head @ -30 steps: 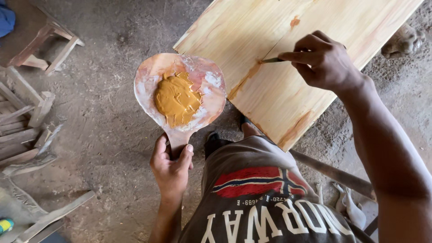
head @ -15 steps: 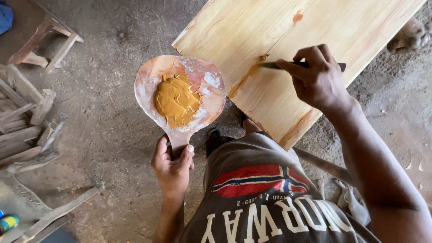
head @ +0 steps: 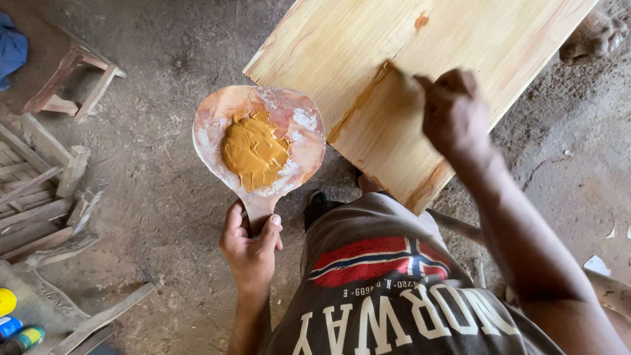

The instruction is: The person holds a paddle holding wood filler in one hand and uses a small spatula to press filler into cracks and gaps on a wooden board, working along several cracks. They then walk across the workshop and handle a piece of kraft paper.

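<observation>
Big pale wooden board (head: 394,72) lies tilted over the dirt floor (head: 151,197), right hand (head: 453,115) pressed to it, grip closed, can't tell on what. Left hand (head: 251,246) clamped round a paddle (head: 259,141) loaded with mustard-coloured filler (head: 253,150)

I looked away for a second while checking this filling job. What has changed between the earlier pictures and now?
The right hand slid its small tool up and left along the brown streak on the wooden board, reaching the streak's upper end; the tool is now hidden behind the hand. The left hand still grips the paddle by its handle, and the mound of ochre putty on it looks unchanged.
</observation>
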